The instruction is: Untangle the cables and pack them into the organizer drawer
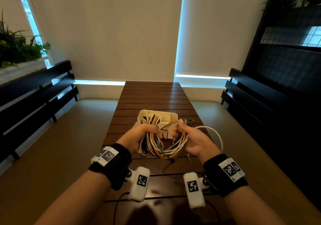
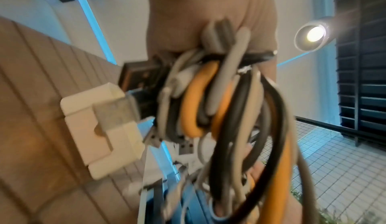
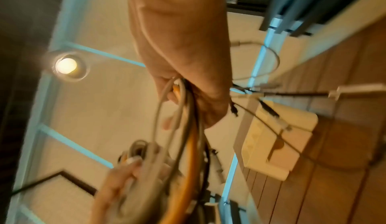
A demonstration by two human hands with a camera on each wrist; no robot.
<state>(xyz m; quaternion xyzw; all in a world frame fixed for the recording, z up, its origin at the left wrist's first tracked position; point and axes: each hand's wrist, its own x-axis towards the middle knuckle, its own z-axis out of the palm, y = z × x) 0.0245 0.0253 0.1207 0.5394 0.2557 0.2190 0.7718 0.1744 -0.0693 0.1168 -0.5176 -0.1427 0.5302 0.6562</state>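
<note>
A tangled bundle of white, orange, black and grey cables hangs between both hands above the wooden table. My left hand grips the thick left side of the cable bundle, with USB plugs sticking out below. My right hand holds the right side of the cables; a white loop arcs off to its right. Just behind the hands stands the cream organizer drawer, its front partly hidden by the cables. The organizer also shows beside the bundle in the left wrist view.
The slatted table is narrow, with beige bench cushions on both sides. Black slatted backrests flank the cushions. A thin dark cable trails on the table toward me. Plants sit at the far left.
</note>
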